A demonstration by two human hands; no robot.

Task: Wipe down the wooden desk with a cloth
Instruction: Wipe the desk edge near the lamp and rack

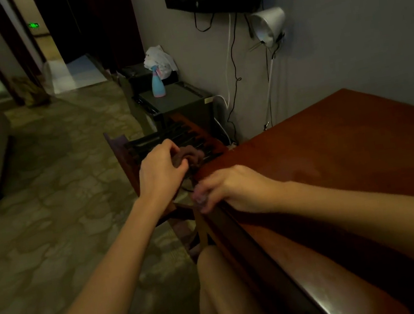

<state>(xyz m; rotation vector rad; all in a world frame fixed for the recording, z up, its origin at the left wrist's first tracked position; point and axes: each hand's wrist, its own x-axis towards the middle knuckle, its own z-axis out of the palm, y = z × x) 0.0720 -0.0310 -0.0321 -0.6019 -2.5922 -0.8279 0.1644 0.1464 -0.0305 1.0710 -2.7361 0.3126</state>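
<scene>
Deep reddish-brown all across the polished wooden desk (335, 152). Dusky mauve-brown on the bunched wiping cloth (192, 154). Murky olive-green over the floor carpet (59, 207), mottled with paler cloud-like blotches. Light blue on the plastic spray bottle (157, 84), pink at its base. White on the crumpled plastic bag (161, 58) and the cone-shaped lamp shade (269, 23). Flat grey on the plain wall (355, 24). Glows green on the small doorway sign (33, 25).

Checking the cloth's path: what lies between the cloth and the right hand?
Head view: only a corner of the wooden desk lies between the cloth, gripped by the left hand, and the right hand.
</scene>
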